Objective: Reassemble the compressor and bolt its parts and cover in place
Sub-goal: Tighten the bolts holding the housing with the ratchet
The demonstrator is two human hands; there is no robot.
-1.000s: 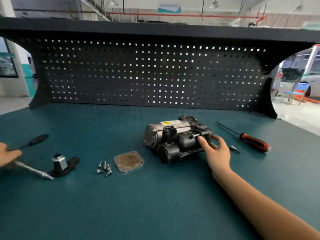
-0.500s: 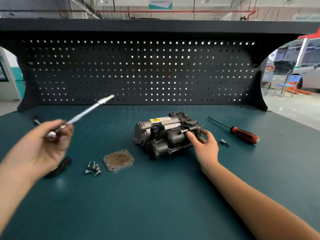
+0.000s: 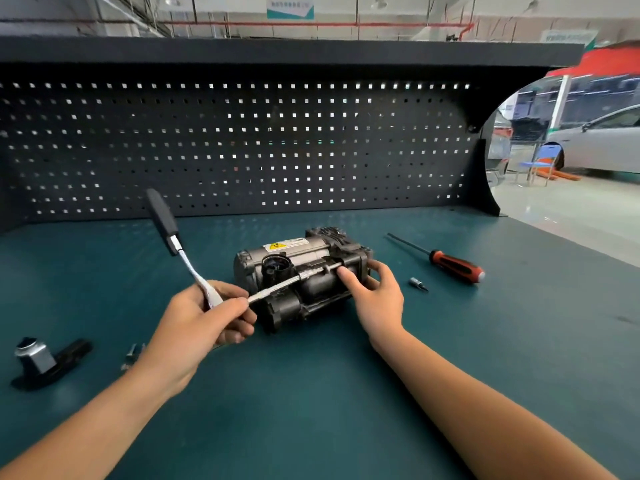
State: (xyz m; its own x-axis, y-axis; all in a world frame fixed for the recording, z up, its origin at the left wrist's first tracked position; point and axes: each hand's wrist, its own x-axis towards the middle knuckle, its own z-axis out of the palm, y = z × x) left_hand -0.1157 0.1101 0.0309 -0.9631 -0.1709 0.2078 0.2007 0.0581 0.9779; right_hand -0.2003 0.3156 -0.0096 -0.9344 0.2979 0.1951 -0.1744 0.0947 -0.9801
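grey compressor (image 3: 304, 271) lies on its side; ratchet (image 3: 194, 268) extension meets it

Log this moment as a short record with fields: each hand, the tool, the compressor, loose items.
left hand: grips the ratchet near its head, handle pointing up
right hand: holds the compressor by its right end, one finger by the extension tip
ratchet: its extension reaches across the compressor front
loose items: screwdriver and small bit right of the compressor; black bracket and bolts at left
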